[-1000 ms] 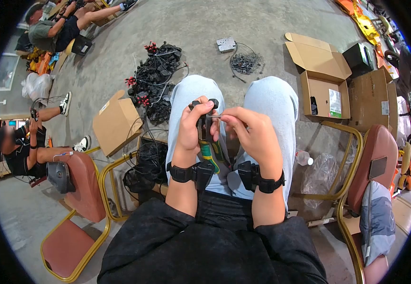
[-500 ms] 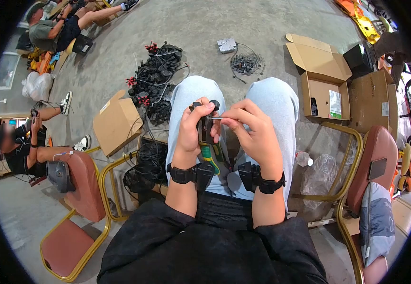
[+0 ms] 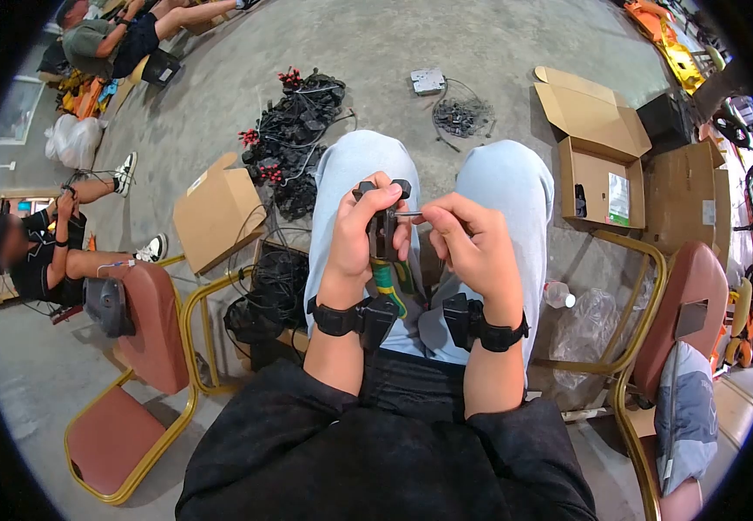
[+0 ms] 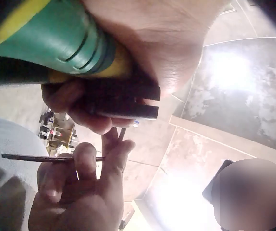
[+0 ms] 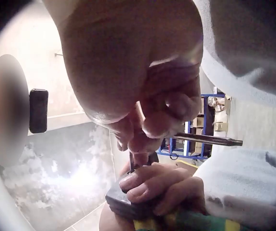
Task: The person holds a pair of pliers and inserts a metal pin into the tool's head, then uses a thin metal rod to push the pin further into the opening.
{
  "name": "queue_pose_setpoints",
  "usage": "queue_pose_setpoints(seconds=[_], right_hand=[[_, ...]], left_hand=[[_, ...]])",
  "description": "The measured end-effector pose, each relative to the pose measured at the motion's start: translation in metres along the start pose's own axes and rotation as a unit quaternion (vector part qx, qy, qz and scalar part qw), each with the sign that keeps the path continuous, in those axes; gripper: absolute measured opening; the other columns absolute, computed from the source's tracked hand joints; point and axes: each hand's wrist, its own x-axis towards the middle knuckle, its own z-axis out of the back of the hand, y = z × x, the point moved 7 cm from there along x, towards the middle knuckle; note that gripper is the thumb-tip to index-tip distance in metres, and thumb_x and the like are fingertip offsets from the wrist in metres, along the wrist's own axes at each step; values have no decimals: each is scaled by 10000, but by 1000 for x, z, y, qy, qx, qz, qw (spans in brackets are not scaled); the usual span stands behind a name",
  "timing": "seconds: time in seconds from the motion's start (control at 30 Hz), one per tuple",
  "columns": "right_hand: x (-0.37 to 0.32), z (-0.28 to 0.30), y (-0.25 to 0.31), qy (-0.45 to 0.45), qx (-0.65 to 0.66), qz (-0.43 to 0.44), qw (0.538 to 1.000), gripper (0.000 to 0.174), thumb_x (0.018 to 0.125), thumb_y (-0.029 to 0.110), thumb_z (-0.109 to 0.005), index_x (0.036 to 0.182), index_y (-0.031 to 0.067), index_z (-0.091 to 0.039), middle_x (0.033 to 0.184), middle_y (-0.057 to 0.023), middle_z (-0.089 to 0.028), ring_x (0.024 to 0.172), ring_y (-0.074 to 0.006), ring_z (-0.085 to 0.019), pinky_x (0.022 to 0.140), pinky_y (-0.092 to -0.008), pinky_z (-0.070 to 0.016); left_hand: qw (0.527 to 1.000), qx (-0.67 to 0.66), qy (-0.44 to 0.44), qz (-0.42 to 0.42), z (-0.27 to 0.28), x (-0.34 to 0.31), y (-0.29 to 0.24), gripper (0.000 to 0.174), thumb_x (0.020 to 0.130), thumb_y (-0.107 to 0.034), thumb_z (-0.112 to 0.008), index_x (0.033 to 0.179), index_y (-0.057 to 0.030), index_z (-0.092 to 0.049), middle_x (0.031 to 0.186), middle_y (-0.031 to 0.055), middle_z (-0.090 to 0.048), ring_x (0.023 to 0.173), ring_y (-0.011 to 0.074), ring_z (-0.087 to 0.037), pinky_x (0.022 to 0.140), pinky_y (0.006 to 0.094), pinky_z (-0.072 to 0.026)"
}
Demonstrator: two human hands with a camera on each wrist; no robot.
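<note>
My left hand (image 3: 352, 234) grips pliers with green and yellow handles (image 3: 382, 278), its fingers round the dark head (image 4: 121, 101). Those same fingers press on a black block (image 5: 121, 199), seen in the right wrist view. My right hand (image 3: 473, 243) pinches a thin metal L-shaped key (image 3: 408, 214) between thumb and fingers. One arm of the key (image 4: 32, 158) sticks out past the right fingers in the left wrist view. Its other arm points at the black block, close to the left fingertips, and the end there is hidden.
Both hands are above my knees (image 3: 363, 161). A heap of black parts and cables (image 3: 294, 143) lies on the floor ahead, with a small pile (image 3: 463, 117) beside a silver box (image 3: 427, 82). Cardboard boxes (image 3: 216, 213) and chairs (image 3: 155, 326) flank me. Two people sit to the left.
The right hand has turned slightly, its fingers more curled round the key. The left hand keeps its hold on the pliers. The head view has shifted a little.
</note>
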Motion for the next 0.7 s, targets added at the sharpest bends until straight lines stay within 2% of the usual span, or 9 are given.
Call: queue_pose_setpoints(seconds=[0.13, 0.2, 0.33, 0.4, 0.5, 0.63, 0.7], right_hand=[[2, 1, -5, 9, 4, 28, 1000, 103, 877, 91, -612, 897, 23, -686, 592, -50, -565, 530, -102, -529, 492, -246, -403], [1, 2, 9, -25, -76, 167, 983, 81, 854, 83, -642, 894, 35, -693, 685, -61, -602, 596, -138, -567, 531, -253, -418], [2, 0, 12, -34, -106, 172, 979, 90, 825, 73, -668, 904, 45, -698, 782, -72, -613, 694, -183, -606, 596, -271, -454], [1, -1, 19, -56, -122, 221, 966, 95, 815, 65, -669, 904, 43, -696, 792, -75, -593, 742, -203, -622, 635, -284, -477], [-2, 0, 24, -67, -120, 249, 959, 98, 810, 60, -668, 901, 32, -690, 817, -83, -599, 769, -217, -625, 667, -295, -490], [-2, 1, 20, -62, -127, 254, 957, 78, 826, 63, -656, 886, 19, -679, 798, -88, -615, 717, -189, -615, 628, -281, -476], [2, 0, -2, -21, -41, 74, 996, 73, 855, 77, -632, 866, 13, -665, 693, -80, -611, 597, -138, -575, 548, -261, -442]], left_hand=[[1000, -1, 15, 1, 3, 0, 0, 220, 858, -224, -574, 746, -65, -471, 553, 74, -523, 386, 147, -494, 369, 259, -414], [1000, 6, 20, -2, 3, 1, 0, 220, 859, -224, -572, 745, -65, -471, 542, 76, -520, 382, 150, -492, 369, 259, -412], [1000, 11, 16, -4, 4, 1, 0, 223, 861, -226, -568, 740, -67, -469, 516, 78, -512, 375, 157, -489, 372, 258, -410], [1000, 12, 14, -2, 2, 0, -1, 225, 861, -228, -570, 738, -69, -469, 514, 76, -510, 376, 156, -490, 373, 258, -411], [1000, 15, 12, -2, 2, 0, 1, 230, 862, -233, -574, 735, -72, -469, 512, 74, -508, 379, 155, -491, 376, 257, -412], [1000, 20, 14, -6, 2, -1, 1, 233, 863, -232, -582, 737, -74, -464, 543, 73, -516, 388, 149, -495, 379, 257, -419], [1000, 16, 14, -3, 3, 0, 1, 234, 863, -227, -584, 735, -75, -460, 562, 72, -520, 394, 146, -498, 380, 258, -422]])
